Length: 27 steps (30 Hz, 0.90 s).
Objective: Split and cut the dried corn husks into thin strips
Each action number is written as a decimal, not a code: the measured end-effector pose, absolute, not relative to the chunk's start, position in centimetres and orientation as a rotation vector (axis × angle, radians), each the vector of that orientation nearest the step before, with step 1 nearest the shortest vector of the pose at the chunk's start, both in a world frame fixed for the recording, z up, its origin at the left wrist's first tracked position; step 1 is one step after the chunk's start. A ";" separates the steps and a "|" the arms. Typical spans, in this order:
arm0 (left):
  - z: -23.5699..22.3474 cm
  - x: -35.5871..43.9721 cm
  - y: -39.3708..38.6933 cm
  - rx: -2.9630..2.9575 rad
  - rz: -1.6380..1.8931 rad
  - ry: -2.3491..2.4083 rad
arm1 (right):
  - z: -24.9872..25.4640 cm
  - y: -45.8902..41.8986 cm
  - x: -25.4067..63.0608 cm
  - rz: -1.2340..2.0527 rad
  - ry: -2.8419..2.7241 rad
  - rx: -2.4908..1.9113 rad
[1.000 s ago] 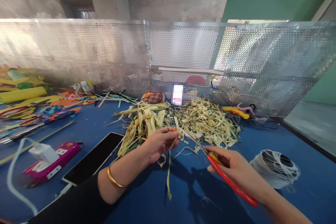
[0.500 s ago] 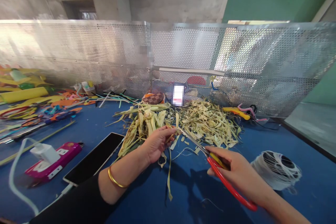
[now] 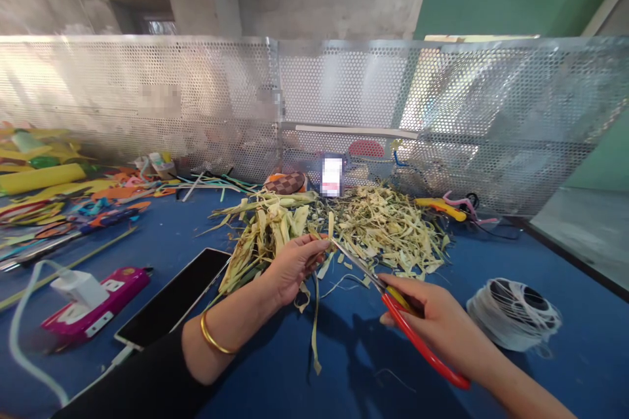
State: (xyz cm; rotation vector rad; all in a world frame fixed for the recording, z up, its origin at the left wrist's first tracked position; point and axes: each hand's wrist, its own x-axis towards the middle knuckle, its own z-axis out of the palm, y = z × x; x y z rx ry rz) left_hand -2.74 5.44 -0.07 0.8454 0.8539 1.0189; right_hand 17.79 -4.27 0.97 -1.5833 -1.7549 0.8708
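Note:
My left hand (image 3: 301, 265) pinches a pale strip of dried husk (image 3: 316, 334), whose tail dangles below the fingers while a short end sticks up above them. In my right hand (image 3: 425, 314) are scissors (image 3: 407, 334) with red and yellow handles. Their blade tips reach the husk right beside my left fingertips; whether they touch it I cannot tell. Behind my left hand lies a heap of long husk leaves (image 3: 275, 226). A pile of short husk trimmings (image 3: 393, 226) spreads beyond the scissors.
A spool of grey-white string (image 3: 514, 314) stands at right. On the left are a black-screened phone (image 3: 171, 298), a purple power strip (image 3: 93, 304) with a charger, and colourful scraps (image 3: 103, 200). A yellow-handled tool (image 3: 441, 209) lies near the perforated metal screen (image 3: 344, 88) at the back.
The scissors, their handles spread a little wider half a second ago, have shifted slightly left with my right hand. My left hand keeps its pinch and has barely moved.

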 end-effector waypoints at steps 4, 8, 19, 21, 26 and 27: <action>-0.1 -2.7 5.5 0.834 1.018 0.880 | 1.0 -4.3 17.7 0.813 -1.779 -1.575; -0.1 -2.7 5.5 0.836 1.017 0.884 | 1.1 -4.3 17.8 0.793 -1.779 -1.640; -0.4 -2.6 5.5 0.798 1.035 0.849 | 0.8 -4.4 17.7 0.654 -1.820 -1.679; -0.2 -2.6 5.4 0.770 1.026 0.840 | 0.6 -4.4 17.7 0.619 -1.828 -1.671; 0.0 -2.6 5.3 0.740 1.004 0.808 | 0.2 -4.5 17.8 0.496 -1.861 -1.664; 0.0 -2.5 5.2 0.741 1.008 0.800 | 0.1 -4.5 17.9 0.488 -1.870 -1.658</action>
